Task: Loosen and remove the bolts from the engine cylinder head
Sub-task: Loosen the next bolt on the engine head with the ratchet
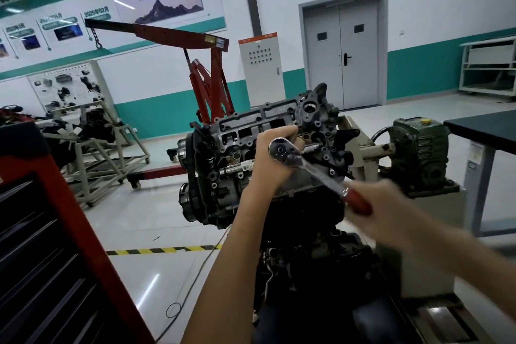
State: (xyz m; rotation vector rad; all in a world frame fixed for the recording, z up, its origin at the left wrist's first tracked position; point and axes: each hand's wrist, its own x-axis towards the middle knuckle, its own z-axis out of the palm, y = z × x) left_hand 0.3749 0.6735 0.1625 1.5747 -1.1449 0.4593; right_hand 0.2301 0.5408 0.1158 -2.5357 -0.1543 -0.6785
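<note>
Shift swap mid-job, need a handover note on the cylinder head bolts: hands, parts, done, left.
Left hand: grips the head end of the ratchet wrench, steadying it against the cylinder head.
Right hand: grips the wrench's red handle; motion-blurred.
Engine is mounted on its stand; red tool cabinet at left.
Done: cannot tell how many bolts are out; no loose ones in view.
Left: likely finish the bolt under the wrench (hidden by the left hand), lift it out, then do the rest.
</note>
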